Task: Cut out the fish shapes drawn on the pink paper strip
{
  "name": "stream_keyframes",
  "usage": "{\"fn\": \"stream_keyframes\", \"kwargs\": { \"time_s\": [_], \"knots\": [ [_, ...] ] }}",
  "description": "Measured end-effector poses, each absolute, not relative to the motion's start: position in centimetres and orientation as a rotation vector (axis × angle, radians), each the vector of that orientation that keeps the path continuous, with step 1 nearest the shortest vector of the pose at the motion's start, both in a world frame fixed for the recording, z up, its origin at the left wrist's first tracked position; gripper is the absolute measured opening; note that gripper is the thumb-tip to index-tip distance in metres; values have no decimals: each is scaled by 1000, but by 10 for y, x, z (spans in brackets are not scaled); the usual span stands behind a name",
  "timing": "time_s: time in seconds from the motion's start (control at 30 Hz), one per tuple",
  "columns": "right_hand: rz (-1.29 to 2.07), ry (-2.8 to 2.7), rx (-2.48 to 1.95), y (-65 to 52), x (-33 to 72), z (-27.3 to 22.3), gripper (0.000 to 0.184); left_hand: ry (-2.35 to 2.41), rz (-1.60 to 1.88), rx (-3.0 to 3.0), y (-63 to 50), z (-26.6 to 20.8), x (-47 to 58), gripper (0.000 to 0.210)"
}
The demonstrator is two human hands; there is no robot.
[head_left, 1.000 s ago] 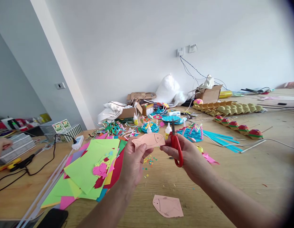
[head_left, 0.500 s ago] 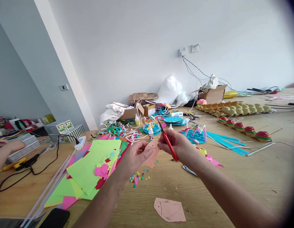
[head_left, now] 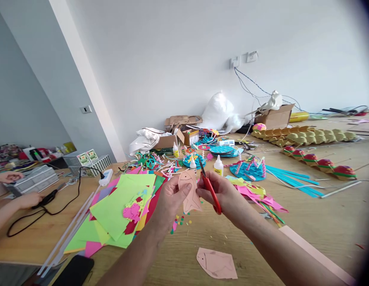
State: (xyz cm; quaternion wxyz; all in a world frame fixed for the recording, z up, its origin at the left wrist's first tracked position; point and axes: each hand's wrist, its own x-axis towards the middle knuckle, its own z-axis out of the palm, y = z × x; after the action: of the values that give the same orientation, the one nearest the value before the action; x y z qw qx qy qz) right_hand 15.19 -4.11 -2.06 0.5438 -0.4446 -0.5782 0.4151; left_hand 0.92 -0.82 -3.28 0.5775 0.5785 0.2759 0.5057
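My left hand (head_left: 172,197) pinches a pink paper fish (head_left: 190,197) by its left side, the drawn outline facing me and the head end up. In my right hand (head_left: 221,190) is a pair of red-handled scissors (head_left: 212,191), blades pointing up and away from me. The right fingertips are close to the fish's right edge; whether they touch it I cannot tell. Below, on the table, lies a second pink paper piece (head_left: 217,263) with a fish drawn on it. Small coloured paper dots (head_left: 181,220) are scattered under my hands.
Coloured paper sheets (head_left: 115,206) with pink cutouts lie at left, near a black phone (head_left: 74,270). Glue bottles (head_left: 218,166), blue strips (head_left: 294,180) and egg cartons (head_left: 306,137) stand farther back and right. Another person's hands (head_left: 29,200) are at the far left, by a black cable.
The fish has turned more upright and faces me more fully. The scissors stay in my right hand. The view has shifted slightly left, and the other person's second hand has appeared.
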Motion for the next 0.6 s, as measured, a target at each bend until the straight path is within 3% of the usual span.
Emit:
{"fn": "stream_keyframes", "kwargs": {
  "time_s": [0.17, 0.6],
  "knots": [
    [959, -1382, -1053, -45, 154, -18, 23, 549, 1070, 1308, -12, -29, 5, 31],
    [947, -1490, -1096, -54, 148, -17, 21, 544, 1018, 1355, -13, -23, -1, 16]
  ]
}}
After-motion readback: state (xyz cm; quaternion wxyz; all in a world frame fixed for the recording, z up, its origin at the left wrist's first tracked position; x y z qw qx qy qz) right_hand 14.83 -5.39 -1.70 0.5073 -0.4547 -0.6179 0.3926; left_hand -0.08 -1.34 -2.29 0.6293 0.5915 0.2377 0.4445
